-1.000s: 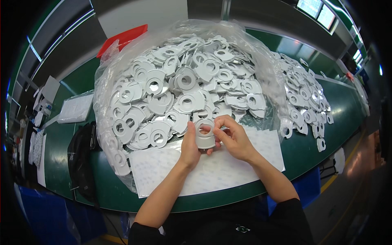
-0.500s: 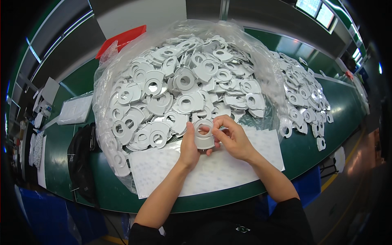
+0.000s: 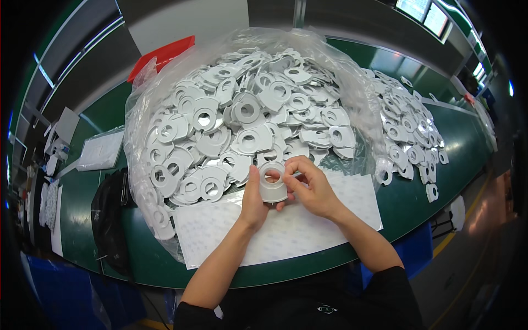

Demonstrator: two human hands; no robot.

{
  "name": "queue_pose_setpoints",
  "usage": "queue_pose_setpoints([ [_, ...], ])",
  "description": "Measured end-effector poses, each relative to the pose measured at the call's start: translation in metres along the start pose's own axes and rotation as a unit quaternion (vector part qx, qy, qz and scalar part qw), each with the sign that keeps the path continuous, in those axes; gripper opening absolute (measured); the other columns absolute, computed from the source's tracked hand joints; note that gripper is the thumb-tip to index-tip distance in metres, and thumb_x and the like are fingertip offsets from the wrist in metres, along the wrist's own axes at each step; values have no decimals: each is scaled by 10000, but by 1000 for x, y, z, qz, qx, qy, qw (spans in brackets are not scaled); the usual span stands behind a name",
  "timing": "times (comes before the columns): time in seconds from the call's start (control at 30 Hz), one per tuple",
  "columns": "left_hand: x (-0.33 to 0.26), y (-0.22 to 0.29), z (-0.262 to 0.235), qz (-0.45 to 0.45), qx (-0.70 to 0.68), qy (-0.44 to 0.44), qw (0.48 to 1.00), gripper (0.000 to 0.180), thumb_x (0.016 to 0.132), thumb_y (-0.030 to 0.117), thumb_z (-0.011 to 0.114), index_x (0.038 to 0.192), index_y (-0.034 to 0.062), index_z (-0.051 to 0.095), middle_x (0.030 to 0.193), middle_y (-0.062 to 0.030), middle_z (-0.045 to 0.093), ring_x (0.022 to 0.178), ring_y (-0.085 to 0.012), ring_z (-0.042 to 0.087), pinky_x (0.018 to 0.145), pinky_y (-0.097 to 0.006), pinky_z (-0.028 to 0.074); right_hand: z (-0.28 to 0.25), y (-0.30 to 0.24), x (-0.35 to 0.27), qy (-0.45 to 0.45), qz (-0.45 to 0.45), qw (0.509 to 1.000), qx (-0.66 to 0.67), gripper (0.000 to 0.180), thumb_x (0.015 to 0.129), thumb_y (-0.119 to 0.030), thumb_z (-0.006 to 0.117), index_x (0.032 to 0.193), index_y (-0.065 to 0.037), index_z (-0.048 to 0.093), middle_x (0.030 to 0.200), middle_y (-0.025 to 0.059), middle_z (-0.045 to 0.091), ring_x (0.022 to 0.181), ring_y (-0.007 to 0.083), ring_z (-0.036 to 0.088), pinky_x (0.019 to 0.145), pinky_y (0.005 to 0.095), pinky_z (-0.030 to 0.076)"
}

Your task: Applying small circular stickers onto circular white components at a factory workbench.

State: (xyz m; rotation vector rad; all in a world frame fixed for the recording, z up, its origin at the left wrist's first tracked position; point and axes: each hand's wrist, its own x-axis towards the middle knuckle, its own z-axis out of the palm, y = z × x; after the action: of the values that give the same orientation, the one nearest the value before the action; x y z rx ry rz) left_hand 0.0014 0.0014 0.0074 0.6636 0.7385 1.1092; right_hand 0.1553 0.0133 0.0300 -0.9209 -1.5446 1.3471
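2 hands meet over the near edge of the green bench (image 3: 418,192), both gripping 1 small stack of white flat plastic rings with a round centre hole (image 3: 272,184). Left hand (image 3: 254,201) pinches the stack's left rim, thumb up along its side; right hand (image 3: 313,187) comes from the right, fingers (image 3: 294,165) curled over the top rim and narrow, holding it too. Stack sits between the 2 hands, hole facing up toward the camera, no clear long axis. Under the hands lies a white dotted backing sheet (image 3: 308,231). Just beyond, touching the sheet, a clear plastic bag heaped with white ring parts (image 3: 242,115). Far right, a 2nd loose heap of the same parts (image 3: 404,126). Far left, a black bag (image 3: 110,220).
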Motion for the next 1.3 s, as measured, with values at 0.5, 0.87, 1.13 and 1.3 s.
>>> queue_pose_setpoints([
  [0.5, -2, 6, 4, 24, 33, -7, 999, 228, 888, 137, 443, 1092, 43, 406, 836, -134, 601, 643, -174, 615, 422, -234, 410, 1, 8, 1, 61, -102, 983, -137, 99, 862, -71, 607, 913, 4, 565, 966, 89, 529, 605, 114, 558, 576, 240, 492],
  [0.87, -3, 6, 5, 21, 40, -10, 999, 259, 875, 139, 430, 1118, 57, 392, 825, -147, 590, 634, -191, 598, 424, -250, 395, -2, -1, 2, 78, 72, 992, 65, 222, 833, -34, 616, 1026, 77, 622, 759, 63, 625, 603, 81, 581, 563, 212, 470],
  [1.13, -7, 5, 7, 41, 116, -80, 989, 270, 944, 167, 388, 1180, 56, 315, 863, -119, 577, 664, -138, 586, 463, -211, 399, -4, -1, 1, 112, 75, 990, 43, 135, 803, -37, 619, 864, 83, 607, 671, 71, 613, 532, 88, 581, 470, 211, 458],
  [1.3, -9, 4, 9, 37, 131, -90, 987, 272, 948, 161, 388, 1196, 78, 311, 846, -107, 578, 664, -122, 582, 462, -197, 379, -3, -7, 0, 128, 67, 990, 8, 110, 802, -37, 625, 783, 62, 580, 631, 71, 600, 479, 94, 572, 399, 219, 437],
])
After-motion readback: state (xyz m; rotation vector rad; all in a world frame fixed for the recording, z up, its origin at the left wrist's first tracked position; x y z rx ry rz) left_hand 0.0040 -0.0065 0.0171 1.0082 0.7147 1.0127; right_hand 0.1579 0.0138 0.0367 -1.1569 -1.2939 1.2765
